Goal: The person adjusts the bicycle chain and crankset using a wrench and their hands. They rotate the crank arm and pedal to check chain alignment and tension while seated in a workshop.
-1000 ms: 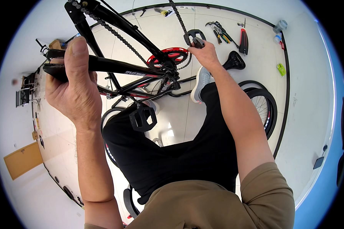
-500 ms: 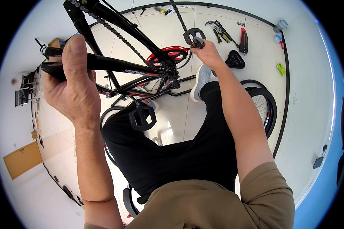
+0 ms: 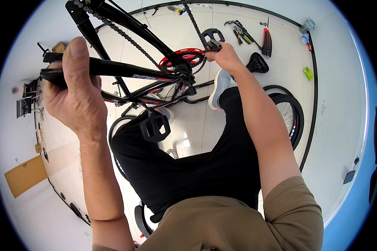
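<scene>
From my end, I see the left hand (image 3: pixel 76 92) wrapped tightly round a tube end of the black bicycle frame (image 3: pixel 123 70), thumb up. The right hand (image 3: pixel 225 57) is closed on a small dark piece (image 3: pixel 214 45) beside the chain (image 3: pixel 192 20) — I can't tell what kind of piece it is. The frame slants across in front of the legs (image 3: pixel 234 129), its chainring (image 3: pixel 189 58) just left of the right hand. One pedal (image 3: pixel 147 129) sits near the left knee. Farther out on the floor (image 3: pixel 199 117) lie a saddle (image 3: pixel 257 63), hand tools (image 3: pixel 240 30) and a wheel (image 3: pixel 298 113).

Brown shirt (image 3: pixel 222 221), black trousers (image 3: pixel 188 173)
</scene>
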The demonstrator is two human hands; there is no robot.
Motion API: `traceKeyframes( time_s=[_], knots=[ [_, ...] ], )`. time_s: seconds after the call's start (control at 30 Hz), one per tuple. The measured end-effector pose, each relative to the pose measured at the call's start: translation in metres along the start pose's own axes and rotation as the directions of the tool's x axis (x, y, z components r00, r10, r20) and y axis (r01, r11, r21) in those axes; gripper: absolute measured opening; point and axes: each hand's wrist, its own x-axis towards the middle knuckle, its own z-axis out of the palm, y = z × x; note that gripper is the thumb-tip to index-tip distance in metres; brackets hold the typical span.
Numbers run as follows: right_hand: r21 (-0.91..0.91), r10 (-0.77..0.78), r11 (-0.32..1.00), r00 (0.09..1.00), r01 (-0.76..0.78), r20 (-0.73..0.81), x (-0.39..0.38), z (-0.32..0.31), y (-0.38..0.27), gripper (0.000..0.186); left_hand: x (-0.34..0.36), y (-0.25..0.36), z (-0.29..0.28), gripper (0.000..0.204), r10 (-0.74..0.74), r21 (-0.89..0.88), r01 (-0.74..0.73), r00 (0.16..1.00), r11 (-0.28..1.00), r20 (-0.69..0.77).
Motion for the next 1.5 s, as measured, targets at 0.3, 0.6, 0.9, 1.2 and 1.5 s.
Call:
traceKeyframes(
  time_s=[0.3, 0.6, 0.9, 1.2, 1.5],
  knots=[
    [-0.037, 0.022, 0.999, 1.0, -0.022, 0.001, -0.001, -0.003, -0.003, 0.023, -0.001, -0.001, 0.0, 0.024, 0.02, -0.012, -0.02, 1.0, 1.0, -0.006],
    [-0.046, 0.025, 0.999, 1.0, -0.025, 0.008, -0.002, 0.001, -0.005, 0.026, 0.001, -0.003, -0.002, 0.023, 0.027, -0.025, -0.027, 1.0, 0.999, 0.009],
    [-0.098, -0.001, 0.995, 1.0, 0.0, -0.005, 0.004, 0.0, 0.001, 0.024, 0.001, -0.001, 0.002, 0.023, 0.013, -0.01, -0.013, 1.0, 1.0, 0.006],
    [-0.006, 0.011, 1.0, 1.0, -0.012, -0.01, 0.001, 0.003, 0.0, 0.019, 0.0, 0.0, 0.003, 0.022, -0.006, -0.036, 0.005, 1.0, 0.999, -0.02],
    [-0.084, -0.032, 0.996, 0.999, 0.032, -0.001, 0.005, 0.003, 0.006, 0.017, 0.001, -0.003, 0.0, 0.024, 0.008, 0.015, -0.007, 1.0, 1.0, -0.019]
  ],
)
